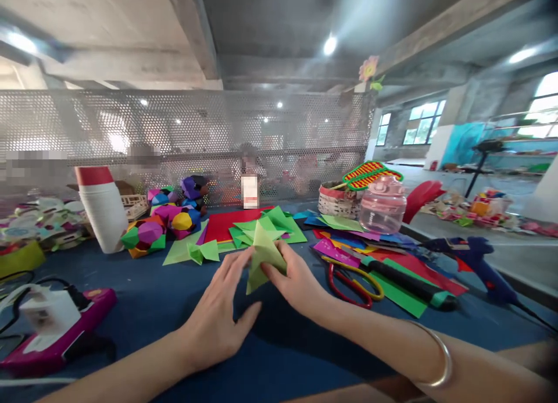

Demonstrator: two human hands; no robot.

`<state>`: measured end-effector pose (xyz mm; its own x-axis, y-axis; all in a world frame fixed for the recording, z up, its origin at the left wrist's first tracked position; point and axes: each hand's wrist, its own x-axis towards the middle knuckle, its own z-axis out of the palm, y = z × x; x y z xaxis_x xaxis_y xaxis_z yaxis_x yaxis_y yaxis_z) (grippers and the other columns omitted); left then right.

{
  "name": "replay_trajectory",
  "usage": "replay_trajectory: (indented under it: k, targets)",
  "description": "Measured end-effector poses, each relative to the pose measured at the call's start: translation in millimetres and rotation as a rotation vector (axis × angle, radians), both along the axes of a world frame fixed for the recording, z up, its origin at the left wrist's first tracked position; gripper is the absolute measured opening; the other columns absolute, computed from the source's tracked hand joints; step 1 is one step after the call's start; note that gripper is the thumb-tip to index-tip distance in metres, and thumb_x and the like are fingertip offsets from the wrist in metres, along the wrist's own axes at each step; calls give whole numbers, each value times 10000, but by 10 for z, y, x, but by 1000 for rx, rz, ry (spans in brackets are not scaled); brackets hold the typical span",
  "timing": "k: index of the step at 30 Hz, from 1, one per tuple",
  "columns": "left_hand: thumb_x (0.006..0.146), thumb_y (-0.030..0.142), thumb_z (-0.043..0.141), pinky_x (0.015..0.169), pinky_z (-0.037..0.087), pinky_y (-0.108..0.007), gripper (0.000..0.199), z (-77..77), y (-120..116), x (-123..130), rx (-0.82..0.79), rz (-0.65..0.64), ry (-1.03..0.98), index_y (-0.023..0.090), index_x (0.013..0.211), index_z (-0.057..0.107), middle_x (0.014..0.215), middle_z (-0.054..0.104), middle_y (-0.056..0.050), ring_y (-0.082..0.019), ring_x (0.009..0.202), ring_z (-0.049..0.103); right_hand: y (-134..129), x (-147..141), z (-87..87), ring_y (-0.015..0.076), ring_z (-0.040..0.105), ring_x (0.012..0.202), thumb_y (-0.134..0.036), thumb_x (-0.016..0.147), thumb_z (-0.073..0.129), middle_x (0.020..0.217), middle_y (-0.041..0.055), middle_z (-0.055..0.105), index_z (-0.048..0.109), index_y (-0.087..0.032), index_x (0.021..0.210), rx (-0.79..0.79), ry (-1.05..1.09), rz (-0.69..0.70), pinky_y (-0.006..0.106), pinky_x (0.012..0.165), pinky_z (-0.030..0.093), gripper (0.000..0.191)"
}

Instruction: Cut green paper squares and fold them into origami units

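Between the thumb and fingers of my right hand (pixel 296 275) is a light green folded paper (pixel 264 252), held upright with its pointed tip up, just above the table. My left hand (pixel 222 310) is at the paper's left side, thumb spread away from the fingers; the fingertips reach the paper's edge, and whether they press on it I cannot tell. Behind the hands lie green paper pieces (pixel 285 223) on a red sheet (pixel 220 224). A small folded light green piece (pixel 204 252) rests to the left of them.
Scissors (pixel 368 295), a black-handled cutter (pixel 410 282) and a blue glue gun (pixel 483 263) lie right. Behind them stand a pink bottle (pixel 383 208) and a basket (pixel 337 200). Left are stacked cups (pixel 102 211), colourful paper balls (pixel 148 234) and a purple power strip (pixel 65 333).
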<state>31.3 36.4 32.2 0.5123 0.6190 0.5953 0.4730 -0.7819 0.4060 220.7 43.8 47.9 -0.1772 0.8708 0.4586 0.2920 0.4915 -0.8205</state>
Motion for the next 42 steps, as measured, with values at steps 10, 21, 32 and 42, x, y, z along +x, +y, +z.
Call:
replay_trajectory:
  k: [10, 21, 32, 42]
  targets:
    - [868, 457, 678, 475, 471, -204, 397, 312, 200, -100, -489, -124, -381, 151, 1112, 615, 786, 662, -30, -95, 526, 541, -18, 84, 80, 123, 492, 626, -219, 797, 649, 669, -42, 541, 604, -177, 759, -25, -112, 169, 227, 575, 361, 72]
    - [839, 368, 643, 551, 527, -242, 236, 231, 183, -115, -631, -64, -252, 140, 780, 655, 673, 677, -41, -158, 591, 640, 153, 94, -4, 147, 565, 660, -504, 907, 567, 761, 19, 642, 549, -175, 843, -127, -10, 131, 253, 599, 432, 335]
    - [981, 138, 503, 911, 487, -339, 202, 144, 176, -193, 82, -286, 136, 214, 984, 690, 1029, 694, -68, -201, 1010, 624, 64, 133, -106, 185, 641, 744, -180, 853, 627, 826, 43, 723, 727, -172, 925, -17, -537, 189, 264, 656, 454, 123]
    - [963, 145, 584, 872, 503, -290, 125, -27, 263, -205, 30, -368, 187, 180, 906, 689, 1006, 706, -59, -195, 990, 657, -20, 343, 132, 198, 625, 1055, -111, 965, 492, 1135, 93, 677, 636, -171, 1109, 111, -797, -43, 300, 940, 462, 212]
